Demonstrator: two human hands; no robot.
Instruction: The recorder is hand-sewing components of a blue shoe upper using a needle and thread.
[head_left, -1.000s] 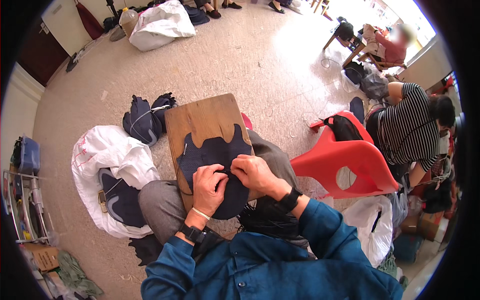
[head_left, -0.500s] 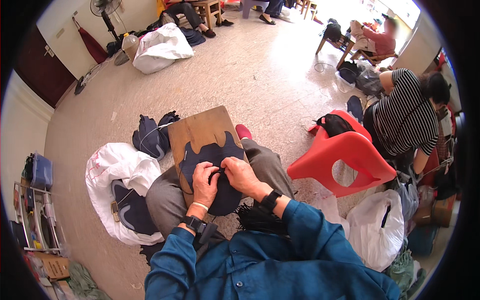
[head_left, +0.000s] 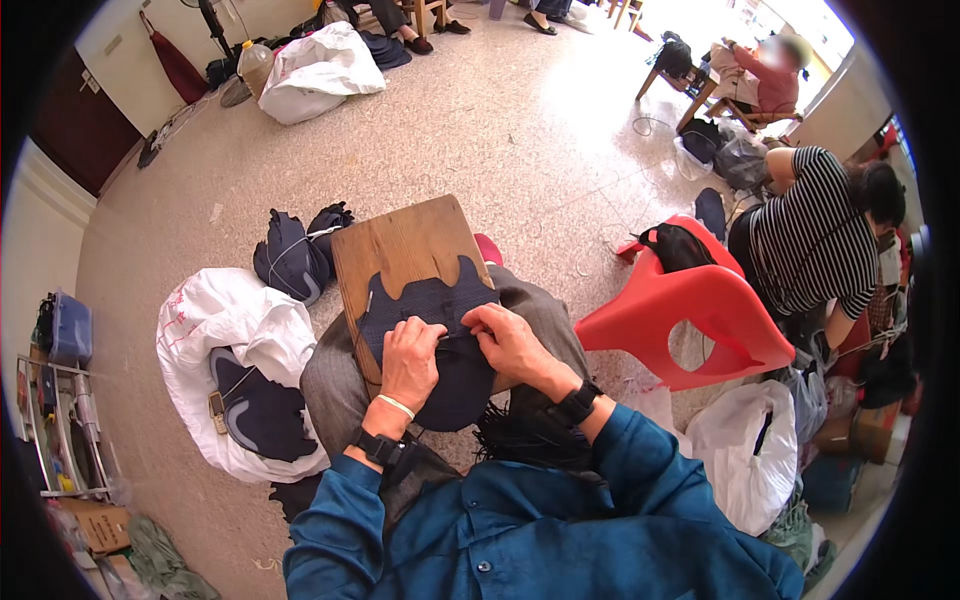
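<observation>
A dark navy cloth piece (head_left: 430, 293) with a scalloped far edge lies over a wooden board (head_left: 405, 240) across my lap. Its rounded near end (head_left: 458, 395) hangs past the board's near edge. My left hand (head_left: 410, 360) presses on the cloth's middle, thumb and fingers pinched together at a fold. To its right, my right hand (head_left: 508, 342) pinches the same fold, its fingertips a short gap from the left ones. Whether a needle or thread is between the fingers is too small to see. Black fringe-like strands (head_left: 520, 437) lie below my right wrist.
On the left, a white sack (head_left: 235, 310) holds dark cut pieces (head_left: 265, 415), with a tied dark bundle (head_left: 290, 260) beyond it. A red plastic stool (head_left: 690, 320) stands at right, near a person in a striped top (head_left: 808, 230). White plastic bags (head_left: 745, 450) sit below it.
My hands have drawn apart a little along the fold, and the cloth between them lies flatter. The whole view has shifted slightly.
</observation>
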